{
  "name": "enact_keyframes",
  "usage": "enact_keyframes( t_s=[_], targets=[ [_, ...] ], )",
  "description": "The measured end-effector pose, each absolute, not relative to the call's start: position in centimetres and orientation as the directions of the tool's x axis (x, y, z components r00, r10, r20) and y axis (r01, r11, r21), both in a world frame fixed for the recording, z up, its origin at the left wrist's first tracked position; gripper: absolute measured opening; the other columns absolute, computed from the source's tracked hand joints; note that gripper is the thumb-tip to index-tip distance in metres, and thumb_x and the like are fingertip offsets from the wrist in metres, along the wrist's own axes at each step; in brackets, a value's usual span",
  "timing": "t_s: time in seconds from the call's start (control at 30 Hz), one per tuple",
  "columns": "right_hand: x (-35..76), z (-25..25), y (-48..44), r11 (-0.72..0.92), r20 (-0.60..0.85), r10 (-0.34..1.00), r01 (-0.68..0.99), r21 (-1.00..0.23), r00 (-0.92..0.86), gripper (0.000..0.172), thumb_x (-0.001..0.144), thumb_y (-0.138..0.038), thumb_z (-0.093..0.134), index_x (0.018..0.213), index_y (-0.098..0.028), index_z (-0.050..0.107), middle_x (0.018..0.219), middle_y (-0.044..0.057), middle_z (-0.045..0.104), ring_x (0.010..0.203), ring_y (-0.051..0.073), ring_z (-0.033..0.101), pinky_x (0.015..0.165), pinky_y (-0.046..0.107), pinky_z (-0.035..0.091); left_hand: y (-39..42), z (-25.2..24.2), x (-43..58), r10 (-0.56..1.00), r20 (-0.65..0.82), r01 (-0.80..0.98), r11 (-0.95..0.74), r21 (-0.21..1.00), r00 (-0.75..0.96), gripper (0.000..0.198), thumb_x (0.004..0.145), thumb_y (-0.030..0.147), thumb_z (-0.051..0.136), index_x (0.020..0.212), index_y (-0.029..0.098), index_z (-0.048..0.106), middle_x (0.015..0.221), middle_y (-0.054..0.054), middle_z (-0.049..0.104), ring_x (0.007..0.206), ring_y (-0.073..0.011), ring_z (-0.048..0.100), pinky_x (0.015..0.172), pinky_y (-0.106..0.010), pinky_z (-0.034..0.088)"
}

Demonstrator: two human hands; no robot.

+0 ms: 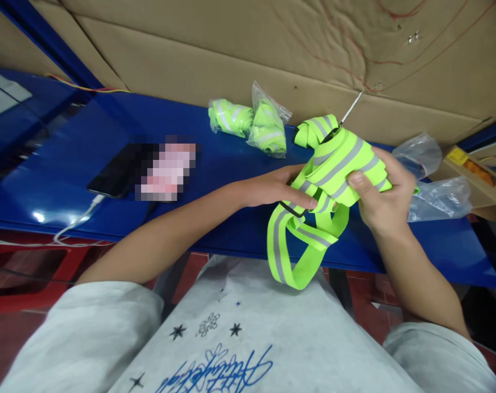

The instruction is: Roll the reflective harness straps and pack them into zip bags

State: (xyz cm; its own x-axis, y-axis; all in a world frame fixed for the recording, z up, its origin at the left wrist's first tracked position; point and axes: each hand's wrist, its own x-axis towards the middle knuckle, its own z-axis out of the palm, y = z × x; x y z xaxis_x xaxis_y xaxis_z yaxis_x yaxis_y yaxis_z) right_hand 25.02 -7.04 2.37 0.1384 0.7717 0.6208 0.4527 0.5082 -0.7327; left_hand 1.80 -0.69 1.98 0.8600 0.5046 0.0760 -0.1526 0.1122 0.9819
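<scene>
In the head view my right hand (pixel 385 199) is closed around a thick folded bundle of neon-yellow reflective strap (pixel 338 164) with grey stripes, its thumb pressing on the near face. My left hand (pixel 278 188) has its fingers around the lower folds of the same strap; its fingertips are partly hidden. A loop of the strap hangs past the table's front edge, above my lap. A dark curved piece, perhaps a buckle or trim, shows by my left fingers. Just behind the bundle, a smaller roll of matching strap (pixel 316 130) lies on the table.
Two bagged strap rolls (pixel 268 131) lie at the back of the blue table (pixel 170 120). A black phone (pixel 108 174) with a white cable (pixel 80 215) is at left, beside a blurred-out item. Clear plastic bags (pixel 440 199) and a cardboard box (pixel 477 188) sit at right. Cardboard (pixel 215 54) lines the back.
</scene>
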Motion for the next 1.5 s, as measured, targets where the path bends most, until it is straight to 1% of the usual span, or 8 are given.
enact_keyframes(
  t_s=[0.23, 0.57, 0.7, 0.77, 0.93, 1.2, 1.33, 1.5],
  targets=[
    [24.8, 3.2, -7.4, 0.651, 0.713, 0.691, 0.536, -0.538, -0.124, 0.044, 0.088, -0.036, 0.087, 0.131, -0.036, 0.077, 0.124, 0.001, 0.081, 0.108, 0.026, 0.078, 0.094, 0.044, 0.065, -0.2, 1.9, 1.8, 0.499, 0.058, -0.027, -0.07, 0.997, 0.865, 0.054, 0.078, 0.057, 0.091, 0.112, 0.017, 0.077, 0.109, -0.008, 0.081, 0.095, -0.0229, 0.076, 0.086, -0.037, 0.061],
    [24.5, 3.9, -7.5, 0.61, 0.61, 0.76, 0.574, -0.547, -0.226, 0.043, 0.09, -0.049, 0.083, 0.13, -0.033, 0.077, 0.135, 0.007, 0.073, 0.127, 0.033, 0.07, 0.113, 0.054, 0.057, -1.2, 3.2, 1.5, 0.648, 0.308, -0.009, -0.421, 0.907, 0.696, 0.052, 0.082, 0.065, 0.084, 0.1, 0.017, 0.073, 0.086, -0.001, 0.072, 0.082, -0.0196, 0.069, 0.076, -0.032, 0.057],
    [24.6, 3.0, -6.6, 0.56, 0.533, 0.828, 0.219, -0.799, -0.174, 0.077, 0.084, -0.07, 0.081, 0.151, -0.04, 0.061, 0.168, 0.003, 0.048, 0.154, 0.033, 0.051, 0.127, 0.05, 0.047, -1.7, 2.7, 1.8, 0.7, 0.363, -0.025, -0.443, 0.896, 0.615, 0.054, 0.085, 0.068, 0.08, 0.105, 0.018, 0.075, 0.089, -0.002, 0.074, 0.083, -0.0217, 0.072, 0.074, -0.035, 0.061],
    [24.6, 2.6, -6.2, 0.421, 0.41, 0.88, -0.007, -0.907, -0.239, 0.086, 0.08, -0.079, 0.078, 0.155, -0.041, 0.057, 0.166, 0.003, 0.051, 0.158, 0.032, 0.047, 0.129, 0.048, 0.045, -1.8, 2.3, 2.1, 0.724, 0.414, -0.067, -0.457, 0.887, 0.551, 0.058, 0.086, 0.069, 0.079, 0.116, 0.021, 0.074, 0.099, -0.003, 0.078, 0.092, -0.0244, 0.075, 0.083, -0.04, 0.065],
    [23.5, 1.9, -6.3, 0.047, 0.06, 0.915, -0.041, -0.998, -0.398, 0.07, 0.077, -0.061, 0.091, 0.136, -0.029, 0.073, 0.142, 0.007, 0.073, 0.139, 0.031, 0.066, 0.122, 0.047, 0.052, -1.8, 1.9, 2.3, 0.7, 0.576, -0.077, -0.605, 0.792, 0.423, 0.061, 0.091, 0.072, 0.072, 0.132, 0.025, 0.072, 0.129, -0.006, 0.077, 0.129, -0.0324, 0.072, 0.115, -0.054, 0.058],
    [22.9, 2.9, -6.7, -0.304, -0.22, 0.883, -0.147, -0.941, -0.415, 0.055, 0.059, -0.037, 0.104, 0.109, -0.026, 0.083, 0.11, 0.003, 0.083, 0.1, 0.023, 0.079, 0.089, 0.033, 0.066, -3.7, 1.5, 2.7, 0.556, 0.73, -0.128, -0.755, 0.644, 0.397, 0.05, 0.102, 0.04, 0.07, 0.151, 0.033, 0.06, 0.151, -0.002, 0.069, 0.141, -0.03, 0.066, 0.122, -0.049, 0.056],
    [23.1, 3.0, -6.7, -0.395, -0.275, 0.802, -0.126, -0.91, -0.531, 0.047, 0.062, -0.035, 0.104, 0.104, -0.025, 0.084, 0.099, 0.002, 0.083, 0.084, 0.017, 0.078, 0.075, 0.025, 0.064, -3.9, 1.4, 2.6, 0.457, 0.802, -0.139, -0.83, 0.54, 0.385, 0.051, 0.105, 0.034, 0.063, 0.156, 0.037, 0.054, 0.159, -0.001, 0.063, 0.149, -0.0293, 0.059, 0.127, -0.049, 0.052],
    [22.5, 2.7, -7.2, -0.424, -0.29, 0.796, -0.147, -0.894, -0.531, 0.039, 0.069, -0.031, 0.1, 0.103, -0.02, 0.083, 0.103, 0.003, 0.084, 0.091, 0.017, 0.079, 0.082, 0.025, 0.065, -2.7, 1.8, 2.0, 0.303, 0.858, -0.159, -0.904, 0.396, 0.416, 0.049, 0.108, 0.029, 0.055, 0.157, 0.034, 0.053, 0.161, -0.004, 0.06, 0.149, -0.0283, 0.059, 0.124, -0.048, 0.053]
  ],
)
